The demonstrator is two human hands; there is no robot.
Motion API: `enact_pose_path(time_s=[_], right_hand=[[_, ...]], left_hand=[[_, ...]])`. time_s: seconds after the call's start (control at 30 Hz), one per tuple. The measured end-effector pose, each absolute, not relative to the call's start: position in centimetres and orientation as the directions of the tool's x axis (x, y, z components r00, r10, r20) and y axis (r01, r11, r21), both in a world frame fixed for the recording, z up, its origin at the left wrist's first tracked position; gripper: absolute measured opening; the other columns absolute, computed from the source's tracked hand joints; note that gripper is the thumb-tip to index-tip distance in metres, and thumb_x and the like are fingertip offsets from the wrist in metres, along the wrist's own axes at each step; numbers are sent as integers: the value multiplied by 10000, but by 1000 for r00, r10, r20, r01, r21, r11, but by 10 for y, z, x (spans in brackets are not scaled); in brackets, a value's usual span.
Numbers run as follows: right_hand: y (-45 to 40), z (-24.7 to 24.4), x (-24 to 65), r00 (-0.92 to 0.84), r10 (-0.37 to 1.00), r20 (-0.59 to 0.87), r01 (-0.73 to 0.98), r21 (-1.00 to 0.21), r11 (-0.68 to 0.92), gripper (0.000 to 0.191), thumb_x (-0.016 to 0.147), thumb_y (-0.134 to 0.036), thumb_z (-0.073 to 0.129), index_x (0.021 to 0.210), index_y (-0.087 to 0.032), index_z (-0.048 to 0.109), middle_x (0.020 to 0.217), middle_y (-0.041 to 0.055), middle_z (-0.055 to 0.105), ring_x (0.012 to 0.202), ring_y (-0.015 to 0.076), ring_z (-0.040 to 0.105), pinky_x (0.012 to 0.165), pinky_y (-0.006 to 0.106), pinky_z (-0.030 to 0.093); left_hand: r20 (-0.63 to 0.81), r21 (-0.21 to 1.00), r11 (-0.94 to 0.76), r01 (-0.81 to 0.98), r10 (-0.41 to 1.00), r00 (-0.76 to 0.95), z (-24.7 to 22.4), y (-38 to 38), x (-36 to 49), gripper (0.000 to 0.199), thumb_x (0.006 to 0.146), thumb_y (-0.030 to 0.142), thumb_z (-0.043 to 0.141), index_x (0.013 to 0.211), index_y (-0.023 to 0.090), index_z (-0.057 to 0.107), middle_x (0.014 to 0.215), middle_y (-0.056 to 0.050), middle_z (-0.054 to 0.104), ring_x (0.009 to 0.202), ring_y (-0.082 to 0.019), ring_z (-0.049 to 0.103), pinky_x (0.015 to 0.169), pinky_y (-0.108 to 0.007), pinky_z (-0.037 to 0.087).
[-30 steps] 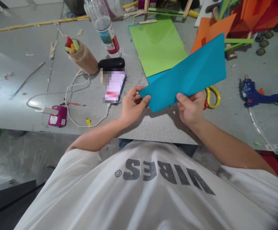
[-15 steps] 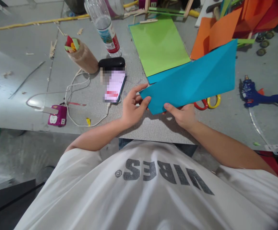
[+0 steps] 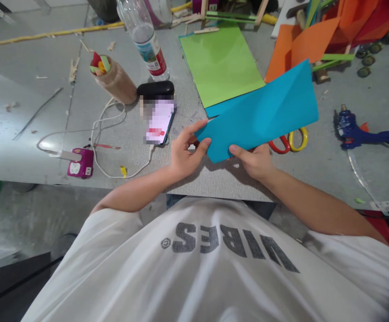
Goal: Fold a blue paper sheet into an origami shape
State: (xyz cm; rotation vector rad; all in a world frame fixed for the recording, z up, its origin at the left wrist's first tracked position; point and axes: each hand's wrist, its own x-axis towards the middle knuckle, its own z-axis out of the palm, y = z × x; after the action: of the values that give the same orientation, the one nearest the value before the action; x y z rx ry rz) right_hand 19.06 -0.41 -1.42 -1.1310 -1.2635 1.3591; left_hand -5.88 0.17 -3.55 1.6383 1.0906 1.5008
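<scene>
A blue sheet of paper (image 3: 268, 107) is held above the table, slanting up to the right, its far end slightly bent. My left hand (image 3: 189, 150) pinches its left corner between thumb and fingers. With the thumb on top and the fingers hidden beneath, my right hand (image 3: 254, 161) grips the near edge. Behind the sheet lies a green sheet (image 3: 223, 65) with a blue one showing under its near edge. Scissors with a red and a yellow handle (image 3: 297, 139) lie partly covered by the held paper.
A phone (image 3: 160, 120), a black case (image 3: 156, 89), a plastic bottle (image 3: 150, 51) and a brown cup (image 3: 117, 82) stand or lie to the left, with a white cable. At right are a blue glue gun (image 3: 355, 129) and orange paper (image 3: 281, 49).
The far right end of the blue sheet has swung left and bent a little, uncovering a small piece beside the orange paper. Both hands keep nearly the same place and grip.
</scene>
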Motion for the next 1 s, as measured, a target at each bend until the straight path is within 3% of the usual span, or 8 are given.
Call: enact_pose_path(time_s=[0.2,0.43,0.6,0.73,1.0], right_hand=[[-4,-17,191,-91,996,-3,-45,-999,-8,712,773,-982,1099,1078,-367,909,1118,124,962,1169,500,930,1026,747,822],[-11,-5,187,-198,977,-76,15,-997,-74,701,798,-973,1088,988,-329,887,978,115,923,926,417,888,877,669,804],[-20,1,176,-224,969,-107,3,-994,-110,687,753,-915,1143,1017,-331,898,1054,103,933,972,392,867,962,661,796],[-24,4,169,-272,943,-189,-42,-977,-208,649,740,-839,1190,890,-304,855,898,83,877,786,335,824,820,594,781],[-20,14,165,-272,921,-279,-111,-941,-318,702,599,-795,1260,853,-245,905,796,81,877,617,255,770,596,456,743]], left_hand=[[426,893,-420,160,905,-2,-36,2,-61,697,1132,892,854,1587,363,832,1246,-70,889,867,-205,864,735,-355,701],[464,869,-454,198,886,-2,-34,1,-57,644,1169,831,833,1584,338,826,1310,-83,925,813,-166,824,684,-308,651],[479,857,-467,215,878,0,-36,-3,-53,603,1191,786,833,1593,336,833,1336,-86,933,848,-174,846,753,-326,694],[488,853,-478,209,873,5,-37,-5,-50,597,1203,773,818,1582,313,837,1312,-96,943,871,-181,863,764,-321,703],[546,833,-526,169,832,-102,-35,-1,-45,448,1204,591,902,1529,286,851,1107,-42,931,774,-127,829,684,-222,616]])
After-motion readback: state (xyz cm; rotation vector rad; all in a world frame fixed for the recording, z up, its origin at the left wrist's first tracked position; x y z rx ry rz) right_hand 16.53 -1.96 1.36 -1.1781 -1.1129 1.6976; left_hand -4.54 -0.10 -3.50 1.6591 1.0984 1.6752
